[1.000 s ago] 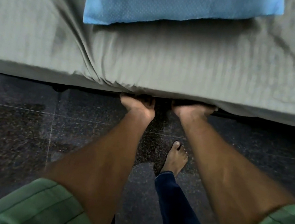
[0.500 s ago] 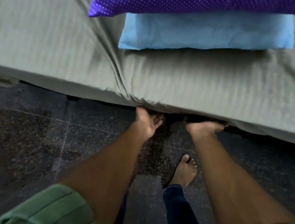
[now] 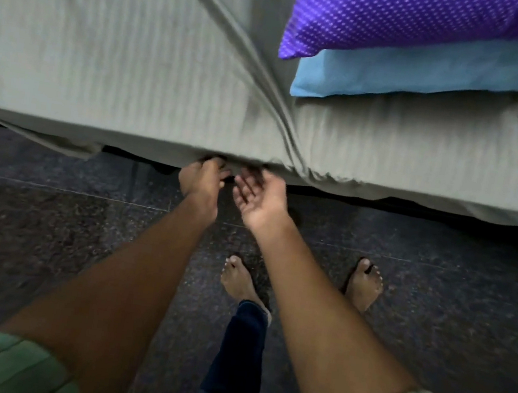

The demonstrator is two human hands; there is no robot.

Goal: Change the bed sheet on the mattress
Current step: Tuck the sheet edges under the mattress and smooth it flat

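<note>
A: Where is the sheet?
B: The grey bed sheet (image 3: 111,52) covers the mattress; the left hand (image 3: 201,180) pinches its hanging edge.
A: The right hand (image 3: 261,196)?
B: Palm up, grip wide, holding nothing

Dark speckled stone floor (image 3: 46,233) with thin tile joints, dimly lit, faintly reflective.

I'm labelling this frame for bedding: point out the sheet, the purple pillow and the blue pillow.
sheet (image 3: 105,51), head view, flat striped stretch left of the fold.
purple pillow (image 3: 425,23), head view, middle of its dotted top.
blue pillow (image 3: 434,74), head view, exposed strip below the purple one.
</note>
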